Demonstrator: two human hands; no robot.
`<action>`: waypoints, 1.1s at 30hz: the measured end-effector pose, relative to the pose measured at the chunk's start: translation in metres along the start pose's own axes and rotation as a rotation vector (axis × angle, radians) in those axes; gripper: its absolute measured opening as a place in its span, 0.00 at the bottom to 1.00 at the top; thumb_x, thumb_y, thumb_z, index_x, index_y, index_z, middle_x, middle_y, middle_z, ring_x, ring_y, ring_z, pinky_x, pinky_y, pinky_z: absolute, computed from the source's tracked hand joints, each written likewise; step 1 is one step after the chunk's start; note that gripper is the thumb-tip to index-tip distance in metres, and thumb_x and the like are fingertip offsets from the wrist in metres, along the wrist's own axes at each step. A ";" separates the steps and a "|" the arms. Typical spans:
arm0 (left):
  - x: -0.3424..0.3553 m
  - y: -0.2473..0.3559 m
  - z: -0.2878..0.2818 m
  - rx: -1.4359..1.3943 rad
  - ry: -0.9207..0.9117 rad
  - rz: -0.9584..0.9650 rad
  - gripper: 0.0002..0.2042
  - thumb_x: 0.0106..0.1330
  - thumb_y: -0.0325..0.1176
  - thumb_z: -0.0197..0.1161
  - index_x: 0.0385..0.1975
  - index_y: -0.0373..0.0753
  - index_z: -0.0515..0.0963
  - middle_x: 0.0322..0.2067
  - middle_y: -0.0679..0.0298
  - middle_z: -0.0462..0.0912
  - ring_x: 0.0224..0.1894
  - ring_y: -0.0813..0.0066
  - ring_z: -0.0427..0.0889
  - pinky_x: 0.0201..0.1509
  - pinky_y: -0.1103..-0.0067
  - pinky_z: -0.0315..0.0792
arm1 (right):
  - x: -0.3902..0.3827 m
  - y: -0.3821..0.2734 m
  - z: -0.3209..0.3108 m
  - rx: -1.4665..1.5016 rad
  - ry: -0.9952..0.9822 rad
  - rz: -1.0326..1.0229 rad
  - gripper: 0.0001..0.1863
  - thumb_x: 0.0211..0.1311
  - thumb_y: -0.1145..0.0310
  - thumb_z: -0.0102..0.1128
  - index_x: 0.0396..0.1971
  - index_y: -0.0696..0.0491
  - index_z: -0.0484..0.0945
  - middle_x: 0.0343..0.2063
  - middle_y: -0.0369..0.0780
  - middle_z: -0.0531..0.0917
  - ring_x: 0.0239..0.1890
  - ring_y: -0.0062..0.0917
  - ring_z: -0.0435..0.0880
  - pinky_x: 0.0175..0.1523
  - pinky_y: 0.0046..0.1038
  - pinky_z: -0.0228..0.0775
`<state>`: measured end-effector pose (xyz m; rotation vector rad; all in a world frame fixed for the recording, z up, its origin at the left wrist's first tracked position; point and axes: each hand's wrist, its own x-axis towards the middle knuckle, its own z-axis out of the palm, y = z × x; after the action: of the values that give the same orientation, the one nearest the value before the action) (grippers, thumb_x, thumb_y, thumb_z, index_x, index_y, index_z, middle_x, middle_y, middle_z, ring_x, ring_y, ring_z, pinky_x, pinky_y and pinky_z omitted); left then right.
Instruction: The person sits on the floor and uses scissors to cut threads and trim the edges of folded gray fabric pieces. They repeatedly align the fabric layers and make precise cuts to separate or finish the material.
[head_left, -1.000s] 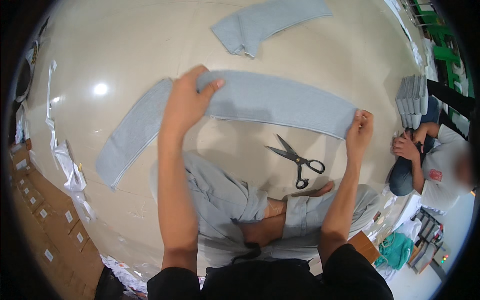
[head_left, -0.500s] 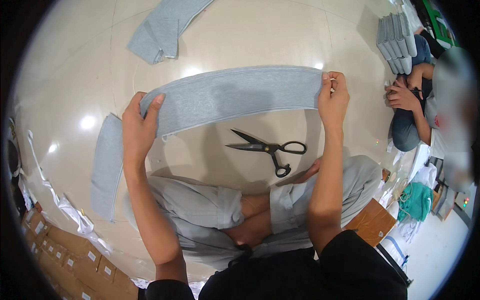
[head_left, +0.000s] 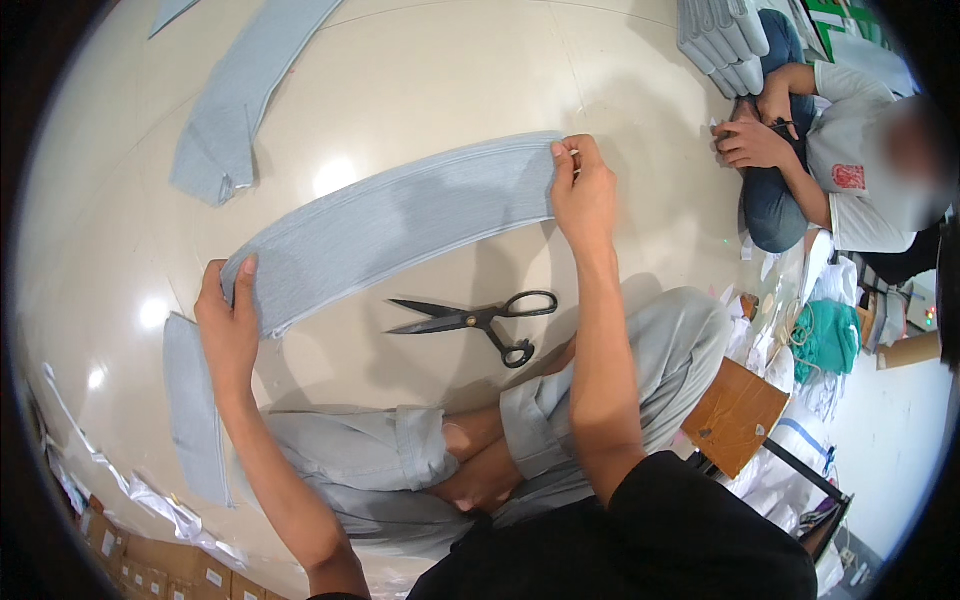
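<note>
A long light grey-blue fabric band (head_left: 400,220) is stretched between my two hands above the tiled floor. My left hand (head_left: 228,310) grips its lower-left end between thumb and fingers, and my right hand (head_left: 580,190) pinches the upper-right end. Below the band, black-handled scissors (head_left: 470,318) lie on the floor with their blades slightly apart, in front of my crossed legs. A second band (head_left: 192,410) rests flat beside my left forearm, and another grey piece (head_left: 215,140) lies farther off at the upper left.
A person (head_left: 840,160) sits at the upper right beside a stack of folded grey fabric (head_left: 720,40). Cardboard boxes (head_left: 175,570) line the lower left. A brown board (head_left: 735,415), green cloth (head_left: 825,335) and white scraps sit at the right, and white strips (head_left: 165,510) at the left.
The camera's view has shifted, moving the surroundings in the picture. The held band now slants more, its left end closer to me and right end farther left in view. Both hands still grip it.
</note>
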<state>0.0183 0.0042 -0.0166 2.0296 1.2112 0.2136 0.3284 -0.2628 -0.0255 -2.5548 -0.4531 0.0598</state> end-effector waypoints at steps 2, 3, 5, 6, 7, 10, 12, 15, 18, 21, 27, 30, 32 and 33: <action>0.000 0.004 0.002 0.051 0.004 0.011 0.22 0.78 0.47 0.62 0.33 0.29 0.74 0.20 0.61 0.67 0.25 0.74 0.61 0.29 0.72 0.61 | 0.002 0.004 -0.001 0.013 -0.018 0.029 0.08 0.73 0.66 0.60 0.40 0.55 0.80 0.23 0.48 0.85 0.26 0.46 0.84 0.33 0.42 0.72; 0.000 0.006 0.003 0.075 0.006 0.016 0.22 0.78 0.47 0.62 0.33 0.29 0.73 0.20 0.62 0.65 0.25 0.75 0.59 0.28 0.73 0.59 | 0.003 0.005 -0.003 0.018 -0.027 0.043 0.08 0.73 0.66 0.61 0.40 0.55 0.80 0.23 0.49 0.85 0.26 0.46 0.84 0.33 0.41 0.73; 0.000 0.005 0.005 0.075 0.012 0.016 0.23 0.77 0.48 0.62 0.32 0.30 0.73 0.20 0.63 0.64 0.25 0.76 0.59 0.27 0.73 0.58 | 0.004 0.005 -0.005 0.033 -0.018 0.046 0.08 0.73 0.66 0.61 0.40 0.55 0.81 0.24 0.49 0.85 0.26 0.45 0.85 0.33 0.41 0.73; 0.000 0.006 0.006 0.074 0.015 0.015 0.23 0.77 0.48 0.63 0.32 0.30 0.72 0.20 0.63 0.64 0.25 0.77 0.58 0.26 0.73 0.57 | 0.006 0.005 -0.006 0.040 -0.014 0.047 0.08 0.73 0.66 0.61 0.40 0.55 0.81 0.24 0.49 0.86 0.26 0.45 0.85 0.33 0.40 0.73; -0.001 0.007 0.006 0.071 -0.004 -0.007 0.22 0.77 0.48 0.63 0.32 0.30 0.72 0.20 0.63 0.64 0.25 0.77 0.58 0.26 0.74 0.57 | 0.006 0.006 -0.007 0.037 -0.006 0.053 0.08 0.72 0.66 0.62 0.39 0.55 0.81 0.24 0.49 0.86 0.26 0.45 0.85 0.33 0.40 0.73; -0.001 0.010 0.004 0.064 -0.037 -0.045 0.22 0.76 0.47 0.64 0.32 0.31 0.72 0.20 0.63 0.63 0.24 0.76 0.58 0.26 0.75 0.57 | 0.009 0.010 -0.005 0.049 0.021 0.052 0.08 0.72 0.66 0.63 0.38 0.56 0.82 0.25 0.48 0.86 0.26 0.44 0.86 0.34 0.40 0.74; 0.000 0.008 0.006 0.060 -0.028 -0.024 0.21 0.76 0.45 0.65 0.32 0.31 0.72 0.20 0.63 0.63 0.24 0.76 0.58 0.26 0.75 0.57 | 0.010 0.021 0.000 0.084 0.044 0.029 0.09 0.71 0.65 0.63 0.38 0.56 0.82 0.25 0.48 0.86 0.27 0.43 0.86 0.34 0.39 0.74; 0.000 0.005 0.004 0.090 0.009 0.007 0.21 0.74 0.44 0.67 0.32 0.30 0.71 0.20 0.61 0.63 0.24 0.75 0.58 0.26 0.75 0.59 | 0.011 0.007 -0.001 0.065 0.054 0.071 0.10 0.71 0.64 0.64 0.37 0.56 0.83 0.25 0.48 0.86 0.28 0.43 0.85 0.36 0.38 0.75; 0.001 0.004 0.002 0.030 0.006 -0.011 0.21 0.73 0.43 0.68 0.31 0.30 0.70 0.20 0.59 0.64 0.24 0.75 0.60 0.26 0.74 0.61 | 0.010 0.018 0.010 0.054 0.085 0.024 0.11 0.72 0.63 0.64 0.38 0.56 0.83 0.25 0.48 0.85 0.29 0.41 0.85 0.38 0.37 0.75; 0.001 -0.010 0.000 0.032 0.026 0.018 0.21 0.72 0.43 0.70 0.30 0.31 0.70 0.20 0.59 0.67 0.24 0.74 0.61 0.27 0.74 0.63 | 0.016 0.034 0.013 0.017 0.138 -0.103 0.13 0.73 0.62 0.63 0.39 0.57 0.84 0.28 0.47 0.86 0.29 0.39 0.85 0.38 0.37 0.75; -0.004 -0.010 -0.018 -0.172 -0.163 -0.216 0.20 0.68 0.42 0.72 0.28 0.32 0.73 0.19 0.62 0.72 0.24 0.76 0.67 0.28 0.75 0.66 | -0.005 -0.035 -0.031 0.136 -0.010 -0.131 0.12 0.73 0.64 0.63 0.41 0.59 0.82 0.28 0.42 0.84 0.23 0.18 0.77 0.28 0.27 0.67; -0.013 -0.012 -0.023 -0.201 -0.229 -0.296 0.20 0.64 0.43 0.76 0.28 0.34 0.75 0.20 0.63 0.75 0.24 0.75 0.70 0.29 0.75 0.68 | -0.052 -0.077 -0.047 0.059 -0.363 -0.137 0.09 0.71 0.68 0.63 0.39 0.59 0.80 0.26 0.40 0.82 0.22 0.20 0.75 0.29 0.27 0.67; -0.017 -0.015 -0.024 -0.159 -0.252 -0.285 0.20 0.61 0.43 0.78 0.28 0.34 0.75 0.21 0.63 0.76 0.24 0.74 0.72 0.30 0.75 0.70 | -0.091 -0.069 -0.048 0.010 -0.699 -0.185 0.10 0.68 0.69 0.66 0.43 0.58 0.79 0.29 0.42 0.82 0.25 0.29 0.79 0.34 0.32 0.71; -0.019 -0.018 -0.025 -0.134 -0.256 -0.259 0.20 0.60 0.43 0.79 0.29 0.34 0.75 0.21 0.62 0.77 0.24 0.73 0.73 0.30 0.75 0.71 | -0.110 -0.060 -0.049 -0.030 -0.736 -0.218 0.14 0.65 0.70 0.68 0.47 0.57 0.77 0.34 0.44 0.82 0.32 0.35 0.81 0.38 0.36 0.73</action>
<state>-0.0165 0.0065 -0.0072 1.7052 1.2455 -0.0869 0.2125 -0.2761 0.0419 -2.4241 -1.0004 0.9325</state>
